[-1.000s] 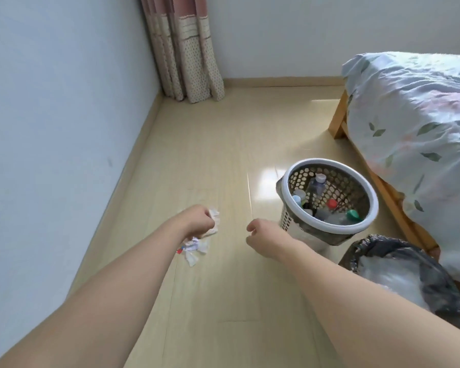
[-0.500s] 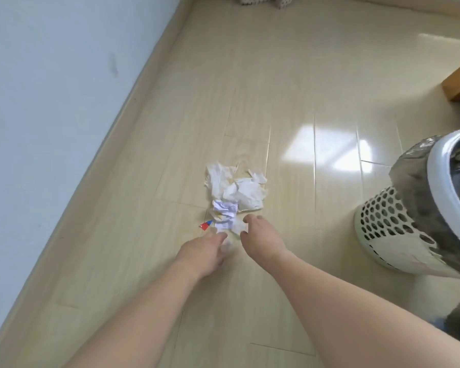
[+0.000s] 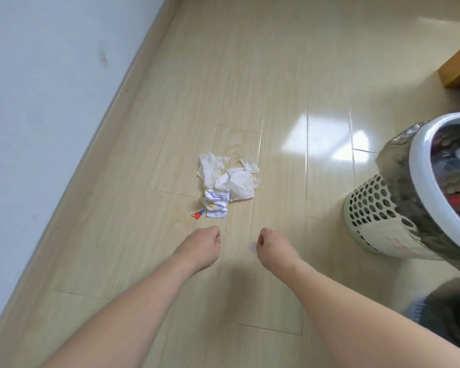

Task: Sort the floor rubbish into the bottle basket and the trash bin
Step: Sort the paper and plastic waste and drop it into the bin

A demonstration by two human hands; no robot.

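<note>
Currently your left hand (image 3: 201,247) is curled closed with nothing visible in it, low centre frame. Your right hand (image 3: 272,245) is curled too, pinching a small white scrap (image 3: 252,247). Both sit just below the paper pile (image 3: 227,185) on the floor (image 3: 276,75), centre frame, not touching. Bottle basket (image 3: 383,205) at right edge; trash bin (image 3: 446,320) lower right, blurred.

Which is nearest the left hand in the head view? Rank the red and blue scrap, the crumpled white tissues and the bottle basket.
From the left hand:
1. Red and blue scrap, on the floor just ahead of it.
2. Crumpled white tissues, farther ahead, slightly right.
3. Bottle basket, far right, beyond the right hand.
</note>
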